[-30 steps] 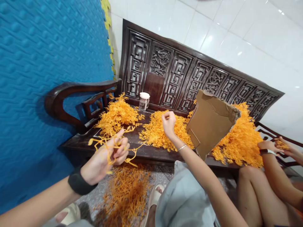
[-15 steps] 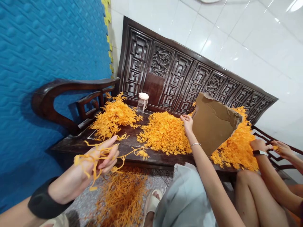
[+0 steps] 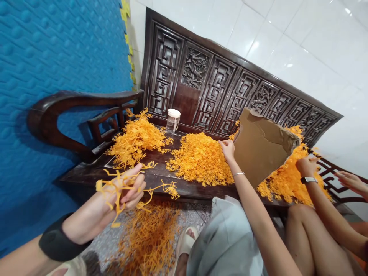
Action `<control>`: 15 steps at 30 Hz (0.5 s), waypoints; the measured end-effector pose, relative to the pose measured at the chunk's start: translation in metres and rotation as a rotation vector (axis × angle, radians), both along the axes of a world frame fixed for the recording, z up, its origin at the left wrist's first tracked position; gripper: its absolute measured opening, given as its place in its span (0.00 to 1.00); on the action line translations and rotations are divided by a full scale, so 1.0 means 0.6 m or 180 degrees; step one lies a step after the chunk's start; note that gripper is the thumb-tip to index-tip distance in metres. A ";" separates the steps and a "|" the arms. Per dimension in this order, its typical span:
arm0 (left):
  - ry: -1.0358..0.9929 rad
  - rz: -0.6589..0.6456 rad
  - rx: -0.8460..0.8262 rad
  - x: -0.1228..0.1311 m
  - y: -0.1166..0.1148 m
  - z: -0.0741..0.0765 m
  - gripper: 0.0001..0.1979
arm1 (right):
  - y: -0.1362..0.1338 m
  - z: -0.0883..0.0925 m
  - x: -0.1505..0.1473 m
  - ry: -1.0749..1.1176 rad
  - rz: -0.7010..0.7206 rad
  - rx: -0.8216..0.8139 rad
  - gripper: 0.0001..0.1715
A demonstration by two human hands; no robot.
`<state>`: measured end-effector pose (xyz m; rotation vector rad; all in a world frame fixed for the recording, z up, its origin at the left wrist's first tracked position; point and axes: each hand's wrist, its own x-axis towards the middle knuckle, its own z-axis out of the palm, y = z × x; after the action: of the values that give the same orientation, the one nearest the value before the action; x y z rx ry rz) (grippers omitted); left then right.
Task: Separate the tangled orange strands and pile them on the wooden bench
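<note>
My left hand (image 3: 130, 191) is closed round a loose bunch of thin orange branching strands (image 3: 117, 191). One strand reaches out to the right and ends in a small frilly cluster (image 3: 171, 189). My right hand (image 3: 228, 149) has its fingertips pinched together at the right side of the middle orange pile (image 3: 201, 161), beside a cardboard sheet (image 3: 258, 145). Whatever lies between those fingertips is too small to make out. A looser heap of orange strands (image 3: 133, 140) sits on the bench, beyond my left hand.
The dark carved wooden bench (image 3: 155, 174) carries a lidded clear cup (image 3: 173, 120). Long orange strands (image 3: 152, 237) cover the floor below. At right, a co-worker's hand (image 3: 307, 166) is over another orange pile (image 3: 287, 184). A blue mat (image 3: 63, 50) lies left.
The co-worker's two hands, close together before, are now apart, one over the right-hand pile. My hands hold nearly the same pose. The view has shifted slightly.
</note>
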<state>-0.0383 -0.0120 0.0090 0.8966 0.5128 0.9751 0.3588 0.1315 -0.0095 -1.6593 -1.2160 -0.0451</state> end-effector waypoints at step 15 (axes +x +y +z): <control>0.0413 0.0118 -0.0002 0.005 0.012 -0.019 0.16 | 0.004 -0.013 -0.006 -0.0163 -0.0228 -0.0176 0.15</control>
<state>-0.0353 -0.0048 -0.0024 0.9566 0.6417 0.9543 0.3553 0.1337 -0.0174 -1.7592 -1.2053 -0.0996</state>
